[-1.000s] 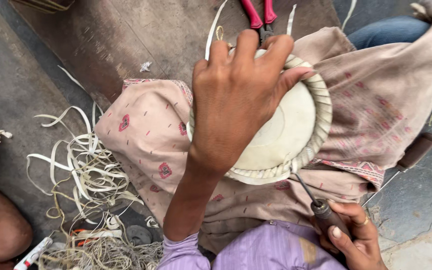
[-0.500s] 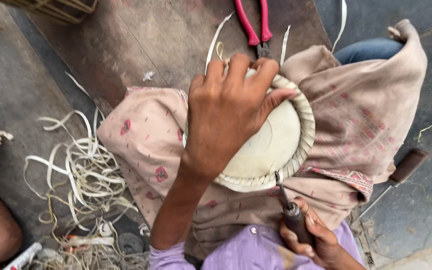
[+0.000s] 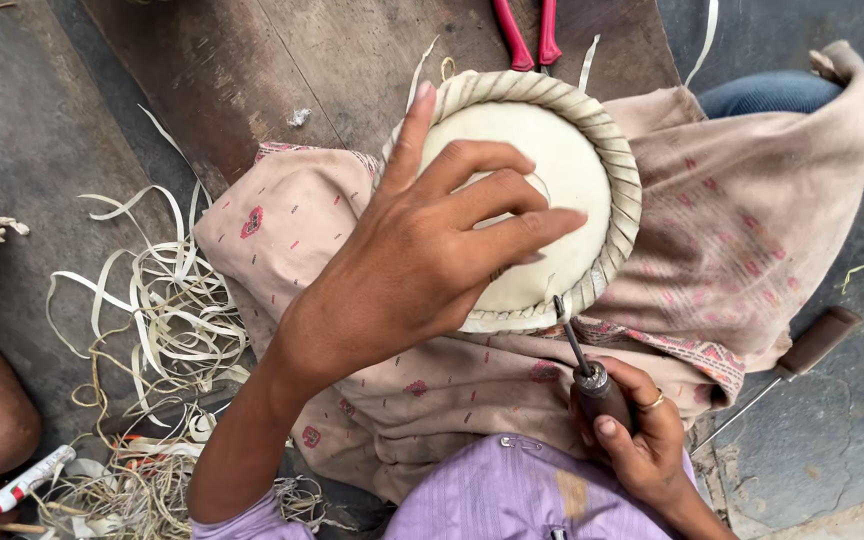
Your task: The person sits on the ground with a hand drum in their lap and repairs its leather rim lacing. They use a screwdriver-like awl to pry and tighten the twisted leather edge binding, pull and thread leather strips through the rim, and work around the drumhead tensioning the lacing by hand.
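Left hand (image 3: pixel 422 260) spread flat on drum head (image 3: pixel 562 180); right hand (image 3: pixel 637 440) clamps awl (image 3: pixel 587 365) at braided rim (image 3: pixel 624 200). Pliers (image 3: pixel 530 32), strip scraps (image 3: pixel 167 310) nearby.

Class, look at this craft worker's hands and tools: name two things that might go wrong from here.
The awl in the right hand points at the braided rim close to the left hand pressing the round skin; a slip might jab the palm or pierce the skin. The loose strips might tangle.
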The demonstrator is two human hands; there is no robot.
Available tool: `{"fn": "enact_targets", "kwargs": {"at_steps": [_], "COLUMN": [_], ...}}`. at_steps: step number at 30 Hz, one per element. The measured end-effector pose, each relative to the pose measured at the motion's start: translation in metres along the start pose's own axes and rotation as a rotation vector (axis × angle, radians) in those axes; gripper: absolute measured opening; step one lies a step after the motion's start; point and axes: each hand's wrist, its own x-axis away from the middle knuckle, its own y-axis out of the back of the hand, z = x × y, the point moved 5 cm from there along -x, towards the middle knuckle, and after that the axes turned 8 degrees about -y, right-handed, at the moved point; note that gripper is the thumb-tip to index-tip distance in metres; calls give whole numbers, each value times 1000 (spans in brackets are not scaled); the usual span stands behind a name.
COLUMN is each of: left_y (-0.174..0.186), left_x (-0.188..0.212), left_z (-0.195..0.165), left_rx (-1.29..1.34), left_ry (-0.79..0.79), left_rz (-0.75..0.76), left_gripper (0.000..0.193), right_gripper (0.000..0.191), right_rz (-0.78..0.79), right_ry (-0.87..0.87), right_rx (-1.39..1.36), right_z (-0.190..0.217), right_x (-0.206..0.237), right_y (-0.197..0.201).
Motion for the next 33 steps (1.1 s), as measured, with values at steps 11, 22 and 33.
{"fn": "enact_targets", "kwargs": {"at_steps": [11, 22, 33], "left_y": [-19, -12, -4], "left_x": [21, 13, 0], "left_z": [-2, -4, -17], "left_rx": [259, 314, 253], "left_ry": [0, 94, 122], "left_rz": [-44, -5, -24], "left_gripper": [18, 16, 10], "right_gripper": [44, 57, 62], "right_rz": [-242, 347, 248], "right_ry": [124, -352, -324], "right_rx": [159, -906, -756], "right_z": [0, 3, -1], "right_x": [8, 12, 16], "right_y": [-38, -47, -48]}}
